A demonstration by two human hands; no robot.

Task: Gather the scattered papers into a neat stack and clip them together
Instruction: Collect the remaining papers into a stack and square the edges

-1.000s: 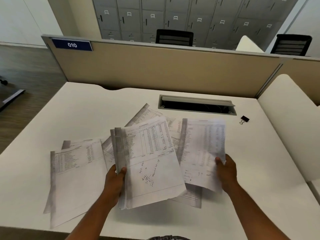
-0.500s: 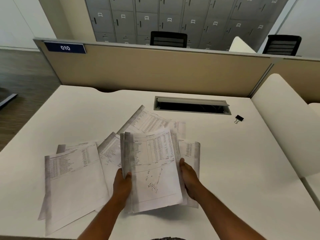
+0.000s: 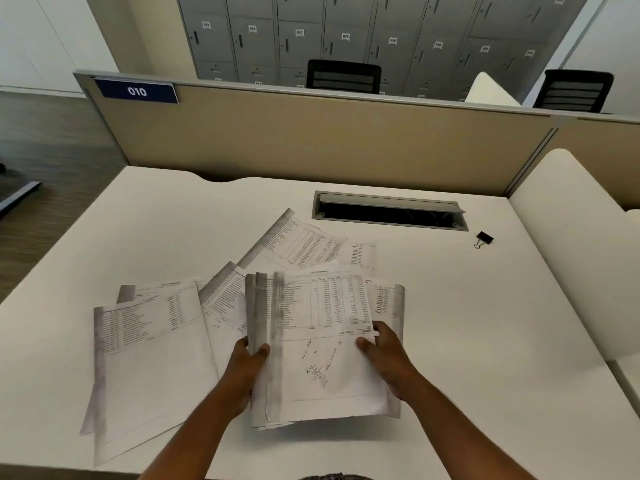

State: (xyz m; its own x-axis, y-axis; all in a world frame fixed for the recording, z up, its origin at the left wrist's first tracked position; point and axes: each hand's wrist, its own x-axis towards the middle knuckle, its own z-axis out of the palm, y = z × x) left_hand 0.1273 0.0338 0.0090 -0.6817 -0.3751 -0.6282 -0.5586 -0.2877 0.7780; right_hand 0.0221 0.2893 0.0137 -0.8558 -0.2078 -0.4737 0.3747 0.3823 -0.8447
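A bundle of printed sheets (image 3: 318,344) with handwriting on the top page is held above the white desk (image 3: 485,341). My left hand (image 3: 247,367) grips its left edge, thumb on top. My right hand (image 3: 386,358) grips its right edge. Loose printed sheets lie on the desk: two overlapping at the left (image 3: 145,351), one just left of the bundle (image 3: 221,299), others fanned behind it (image 3: 301,240), and one under the bundle's right side (image 3: 389,299). A small black binder clip (image 3: 483,239) lies far right, apart from both hands.
An open cable slot (image 3: 389,214) is set in the desk behind the papers. A beige partition (image 3: 311,140) with a "010" label (image 3: 136,91) closes the far edge. A white rounded divider (image 3: 568,244) runs along the right. Two chairs and grey lockers stand beyond.
My right hand brought its separate sheet leftward onto the bundle in my left hand. Both hands now hold one bundle by its sides.
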